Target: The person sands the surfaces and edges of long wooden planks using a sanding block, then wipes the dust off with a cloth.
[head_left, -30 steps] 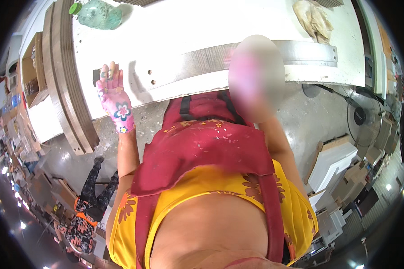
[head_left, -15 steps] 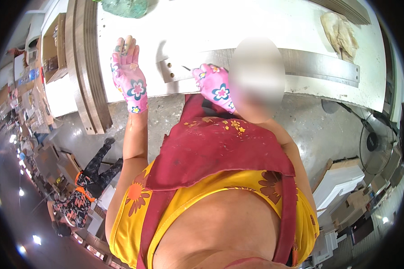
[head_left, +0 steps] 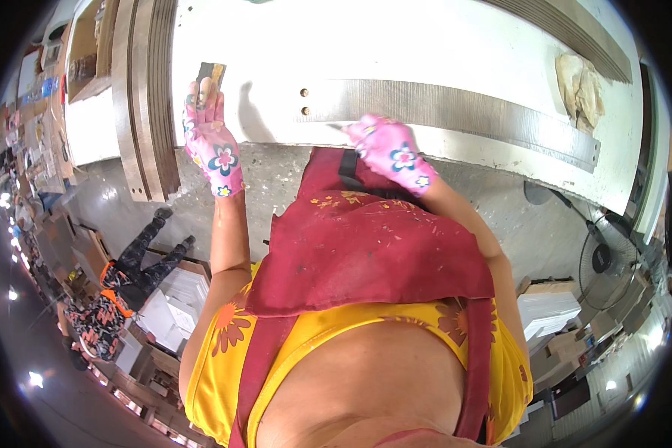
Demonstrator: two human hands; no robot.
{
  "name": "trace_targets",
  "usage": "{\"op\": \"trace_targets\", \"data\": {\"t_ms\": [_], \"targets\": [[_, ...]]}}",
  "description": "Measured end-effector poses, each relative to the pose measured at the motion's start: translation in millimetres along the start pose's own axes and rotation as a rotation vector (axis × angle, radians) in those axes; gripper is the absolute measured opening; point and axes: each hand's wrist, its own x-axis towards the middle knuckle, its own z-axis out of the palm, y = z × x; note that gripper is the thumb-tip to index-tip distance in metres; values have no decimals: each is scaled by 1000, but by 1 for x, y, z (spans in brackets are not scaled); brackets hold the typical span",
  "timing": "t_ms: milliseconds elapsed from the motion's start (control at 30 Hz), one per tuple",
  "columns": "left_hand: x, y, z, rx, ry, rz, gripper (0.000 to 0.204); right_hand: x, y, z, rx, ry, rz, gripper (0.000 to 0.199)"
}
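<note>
My left hand point(head_left: 215, 142), in a pink flowered glove, is over the left of the white worktop point(head_left: 276, 45). A small flat dark-and-tan piece point(head_left: 212, 73) juts past its fingertips and appears held there. My right hand point(head_left: 392, 153), gloved alike and blurred, is closed at the front edge of a long grey wood-grain strip point(head_left: 425, 101). From its fingers pokes the thin tip of a slim tool point(head_left: 341, 128); the rest is hidden. Two round holes mark the strip's left end, beside that tip.
Stacked wood-grain boards point(head_left: 145, 97) overhang the worktop's left side; more boards point(head_left: 567, 30) lie far right. A crumpled beige cloth point(head_left: 579, 89) rests near the strip's right end. A floor fan point(head_left: 605, 257) stands at the right. Another person point(head_left: 119, 287) is behind at the left.
My right hand has moved right, back from the strip's left end, whose two holes now show plainly. The flat piece at my left fingertips shows more clearly. The whole view has shifted slightly.
</note>
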Motion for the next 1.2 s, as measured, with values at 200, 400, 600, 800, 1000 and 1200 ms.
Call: {"op": "trace_targets", "data": {"t_ms": [200,400,600,800,1000,1200], "targets": [[9,1,2,58,20,-34,56,35,16,38,275,244,-99,17],[1,11,59,119,-4,-152,57,71,-25,40,-93,13,39,22],[-8,-19,69,243,-370,167,51,-56,131,-58,-515,322,473,17],[-47,-54,189,599,-1049,69,63,-273,228,-249,-646,909,1311,22],[-75,-105,277,975,-1466,522,97,-253,201,-184,-672,1016,1003,16],[-78,-109,288,1006,-1499,433,92,-228,162,-86,206,1697,835,19]]}}
